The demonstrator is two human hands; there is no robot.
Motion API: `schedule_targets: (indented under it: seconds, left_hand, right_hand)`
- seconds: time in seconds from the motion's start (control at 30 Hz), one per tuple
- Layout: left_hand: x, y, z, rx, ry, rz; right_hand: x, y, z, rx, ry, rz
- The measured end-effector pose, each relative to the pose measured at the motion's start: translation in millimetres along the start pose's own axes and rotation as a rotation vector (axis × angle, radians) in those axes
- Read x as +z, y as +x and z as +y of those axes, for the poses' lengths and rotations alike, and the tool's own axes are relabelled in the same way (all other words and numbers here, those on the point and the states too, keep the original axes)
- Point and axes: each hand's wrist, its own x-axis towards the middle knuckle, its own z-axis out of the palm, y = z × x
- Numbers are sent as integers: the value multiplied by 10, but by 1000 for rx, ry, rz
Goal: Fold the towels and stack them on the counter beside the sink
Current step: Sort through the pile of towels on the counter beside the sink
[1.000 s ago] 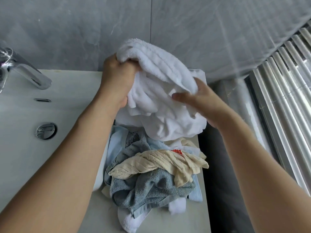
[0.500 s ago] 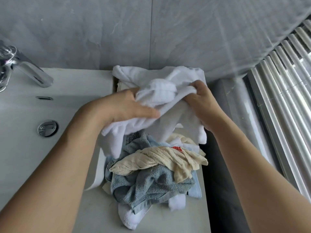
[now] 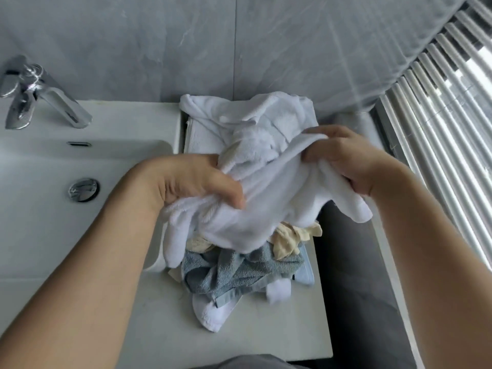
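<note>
Grip: left hand (image 3: 191, 179) and right hand (image 3: 343, 158) both clamp white towel (image 3: 274, 193).
Towel: above pile (image 3: 239, 272) on desk (image 3: 266, 328).

white towel (image 3: 266, 209), grey-blue towel (image 3: 239, 272), cream cloth (image 3: 287, 241), chrome faucet (image 3: 53, 99)

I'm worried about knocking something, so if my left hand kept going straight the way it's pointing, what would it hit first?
Probably your right hand: your left hand points rightward along the white towel both grip, though depth is hard to judge.
</note>
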Motion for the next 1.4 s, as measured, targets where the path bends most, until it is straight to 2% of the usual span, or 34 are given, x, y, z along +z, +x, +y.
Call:
schedule_targets:
  seconds: [0.03, 0.07, 0.17, 0.2, 0.23, 0.3, 0.33, 0.4, 0.47, 0.6, 0.77, 0.9, 0.97, 1.03, 1.07, 1.13, 1.23, 1.4]
  left_hand:
    - [21, 81, -148, -86, -36, -27]
    - [44, 186, -311, -169, -12, 18]
    - [169, 551, -843, -376, 454, 377]
    - [250, 632, -984, -355, 597, 507]
    - [320, 693, -1106, -263, 676, 615]
    - [426, 762, -1258, -21, 736, 713]
    - [473, 784, -1287, 52, 803, 683]
    - [543, 854, -1390, 89, 886, 531]
    - [586, 918, -1532, 76, 809, 431]
    - [559, 1073, -1835, 133, 777, 526]
    - [560, 1269, -1878, 115, 813, 594]
    - [482, 1220, -1705, -25, 783, 464]
    - [386, 1186, -1531, -155, 716, 336]
    - [269, 1126, -1289, -197, 640, 289]
    - [215, 1093, -1153, -168, 599, 329]
    - [113, 1055, -901, -49, 530, 532]
    - [14, 1063, -531, 109, 488, 827]
    - [-318, 1284, -109, 283, 594, 937]
  right_hand:
    - [20, 18, 96, 68, -93, -24]
    - [66, 60, 251, 130, -214, -21]
    - [372, 203, 893, 245, -603, 8]
    - [505, 232, 1126, 290, -660, 4]
    - [622, 249, 1326, 363, -684, 15]
    - [812, 264, 1568, 452, -663, 106]
    - [860, 302, 1654, 451, -637, 152]
    - [891, 362, 1725, 422, -606, 217]
    - [913, 411, 1817, 418, -652, 195]
    - [1104, 317, 1936, 371, -770, 227]
    - [1145, 452, 2046, 383, -751, 327]
    - [1104, 443, 1945, 432, -663, 275]
    - [975, 493, 1843, 509, -523, 168]
    - [771, 507, 1667, 495, -348, 40]
    - [666, 512, 1557, 474, -270, 41]
    - [488, 539, 1303, 408, -218, 171]
    - [261, 672, 984, 279, -304, 385]
    - [13, 993, 772, 193, -577, 471]
